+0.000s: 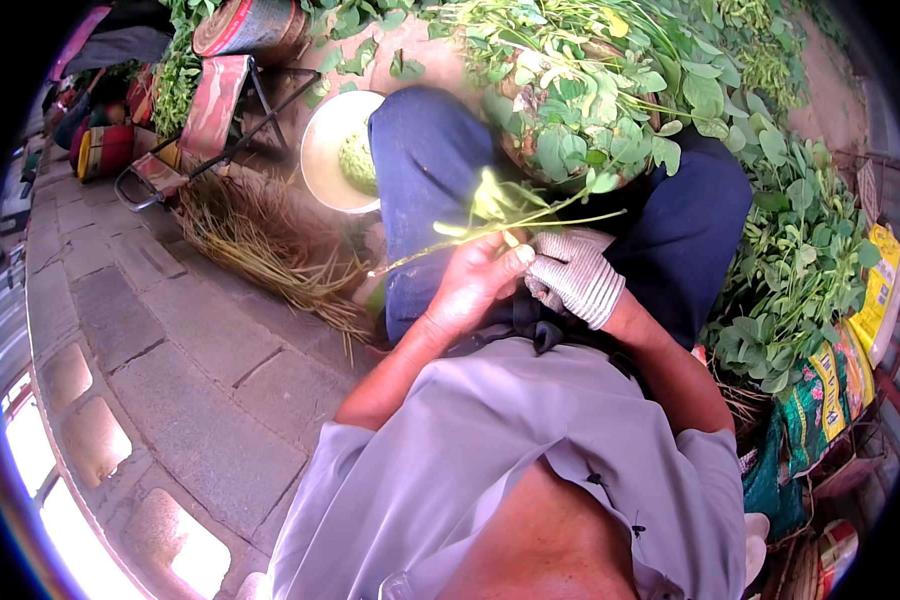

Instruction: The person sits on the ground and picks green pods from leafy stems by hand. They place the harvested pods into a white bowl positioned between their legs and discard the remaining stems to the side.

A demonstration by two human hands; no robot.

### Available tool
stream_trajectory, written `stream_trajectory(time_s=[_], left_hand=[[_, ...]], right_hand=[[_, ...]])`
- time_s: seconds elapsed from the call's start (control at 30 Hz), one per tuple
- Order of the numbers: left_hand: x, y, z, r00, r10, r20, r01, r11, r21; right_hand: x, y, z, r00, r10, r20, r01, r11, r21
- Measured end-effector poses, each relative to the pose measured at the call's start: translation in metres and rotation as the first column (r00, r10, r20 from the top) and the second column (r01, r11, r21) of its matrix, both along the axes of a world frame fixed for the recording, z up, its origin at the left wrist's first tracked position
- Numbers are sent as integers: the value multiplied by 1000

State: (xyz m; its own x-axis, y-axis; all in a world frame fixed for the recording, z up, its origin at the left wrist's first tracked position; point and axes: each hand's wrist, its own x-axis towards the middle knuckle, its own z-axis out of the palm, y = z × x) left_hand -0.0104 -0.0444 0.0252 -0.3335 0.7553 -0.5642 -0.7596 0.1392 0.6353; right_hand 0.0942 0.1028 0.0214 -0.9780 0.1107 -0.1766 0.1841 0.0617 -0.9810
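Observation:
My bare left hand (pixel 483 274) pinches a green plant stalk with pods (pixel 487 229) above my lap. The stalk slants from lower left to upper right, its cut end past my left knee. My right hand (pixel 574 276), in a striped knit glove, meets the left fingertips at the stalk; its fingers are curled, and whether it grips a pod is hidden. Beyond my hands, a heap of leafy plants with pods (pixel 592 112) lies between and past my knees. A white bowl (pixel 316 176) holding green beans or pods (pixel 358 161) stands beside my left knee.
Bare dry stalks (pixel 270 247) lie left of my leg on the paving. A folding stool (pixel 210 120) and a round container (pixel 251 30) stand at upper left. More leafy plants (pixel 784 262) and printed sacks (pixel 825 397) are on the right.

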Motion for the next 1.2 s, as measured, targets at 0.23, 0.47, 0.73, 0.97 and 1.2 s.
stream_trajectory(time_s=[0.23,0.47,0.73,0.97,1.2], left_hand=[[-1,5,10,999,-24,-24,21,995,-101],[0,5,11,997,19,75,-14,998,-63],[-1,5,12,993,16,119,-6,997,-80],[-6,4,16,984,-4,179,13,999,-53],[-6,5,13,951,108,289,-96,994,-53]], right_hand=[[-6,7,7,870,0,493,110,975,-194],[-5,2,12,867,-151,476,355,857,-374],[-7,5,13,916,-110,386,100,994,46],[-5,-1,15,985,-165,-60,174,871,460],[-3,-3,20,988,-76,-137,144,790,596]])
